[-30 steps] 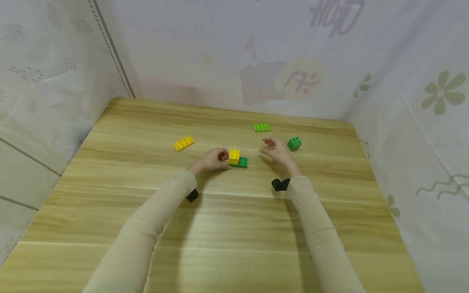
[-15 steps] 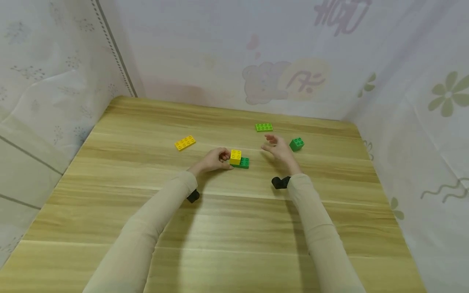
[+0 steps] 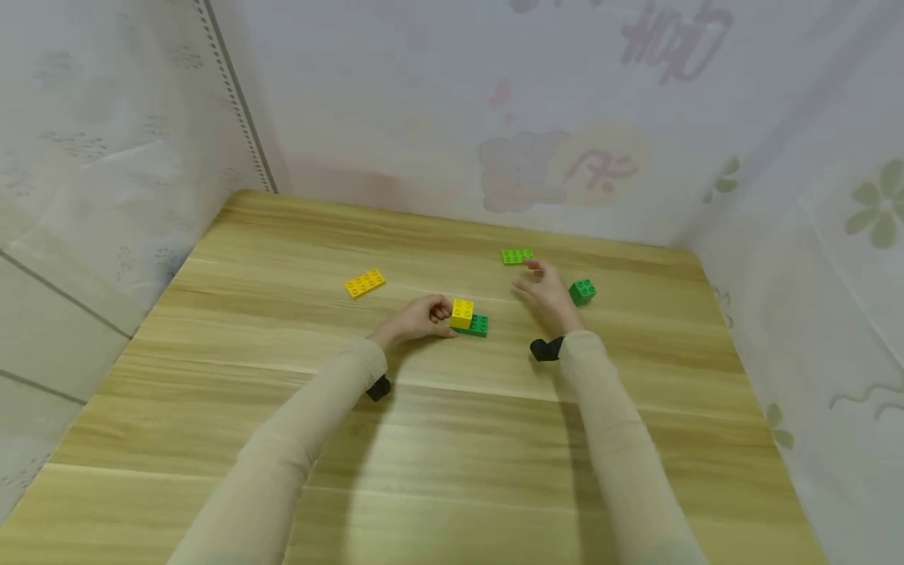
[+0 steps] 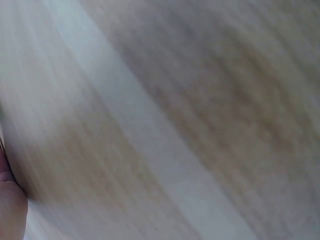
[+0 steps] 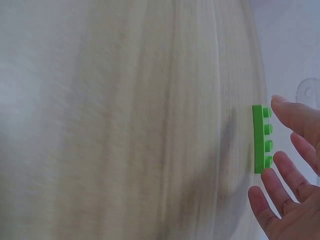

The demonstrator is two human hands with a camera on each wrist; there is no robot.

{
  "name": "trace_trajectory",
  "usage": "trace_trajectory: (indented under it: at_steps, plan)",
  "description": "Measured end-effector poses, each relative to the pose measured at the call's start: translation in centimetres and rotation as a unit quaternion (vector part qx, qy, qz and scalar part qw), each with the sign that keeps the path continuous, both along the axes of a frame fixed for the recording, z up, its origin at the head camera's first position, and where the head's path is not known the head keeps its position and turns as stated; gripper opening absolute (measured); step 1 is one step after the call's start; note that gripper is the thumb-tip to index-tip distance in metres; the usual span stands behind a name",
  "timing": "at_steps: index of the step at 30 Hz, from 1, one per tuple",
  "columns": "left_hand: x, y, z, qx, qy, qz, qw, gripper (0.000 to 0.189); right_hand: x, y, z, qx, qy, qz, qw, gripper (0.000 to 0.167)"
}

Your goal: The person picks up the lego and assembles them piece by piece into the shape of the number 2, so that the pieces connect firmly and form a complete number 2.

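My left hand holds the left end of a dark green building plate on the table, thumb at its near edge and fingers curled beside the yellow brick. That square yellow brick sits on the plate's left part, leaving studs bare on the right. Only a bit of the left thumb shows in the left wrist view. My right hand reaches toward a light green plate, its fingers spread and nothing in them. In the right wrist view this plate lies beyond the parted thumb and fingers.
A yellow-orange plate lies at the left on the wooden table. Right of my right hand stands a square green brick. Patterned sheets hang behind the table and at both sides.
My right hand has moved forward, and its fingertips now overlap the light green plate in the head view. The left hand stays at the yellow and green stack. The head view has shifted slightly.
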State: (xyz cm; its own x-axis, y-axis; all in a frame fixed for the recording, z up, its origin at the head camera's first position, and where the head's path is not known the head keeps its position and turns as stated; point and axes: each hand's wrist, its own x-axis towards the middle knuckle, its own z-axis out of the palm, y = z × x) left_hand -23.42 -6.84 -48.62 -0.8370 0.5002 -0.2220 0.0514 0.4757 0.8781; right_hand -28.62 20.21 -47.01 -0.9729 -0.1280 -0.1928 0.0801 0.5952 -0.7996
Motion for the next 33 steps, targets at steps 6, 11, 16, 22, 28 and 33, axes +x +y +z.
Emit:
trace_trajectory:
  at_steps: [6, 11, 16, 22, 28, 33]
  plan:
    - [0.0, 0.0, 0.1, 0.0, 0.0, 0.001, 1.0, 0.038, -1.6, 0.3, 0.0, 0.007, 0.009, 0.008, 0.9999, 0.063]
    - [0.3, 0.1, 0.0, 0.0, 0.0, 0.0, 1.0, 0.037, -2.9, 0.6, -0.7, 0.045, 0.03, 0.013, 0.9985, 0.067]
    - [0.6, -0.1, -0.2, 0.005, 0.005, 0.0, 1.0, 0.036, -3.5, 0.5, -1.3, 0.089, 0.05, 0.027, 0.9944, 0.069]
    - [0.8, -0.2, -0.3, 0.017, 0.011, 0.006, 0.9998, 0.037, -3.7, 0.2, -1.8, 0.142, 0.072, 0.041, 0.9863, 0.057]
    - [0.6, -0.4, -0.1, 0.008, 0.017, 0.014, 0.9997, 0.037, -4.0, -0.1, -2.8, 0.146, 0.097, 0.028, 0.9841, 0.046]
    - [0.5, -0.2, -0.2, -0.001, 0.01, 0.01, 0.9999, 0.037, -3.2, -0.1, -2.5, 0.142, 0.092, 0.032, 0.985, 0.045]
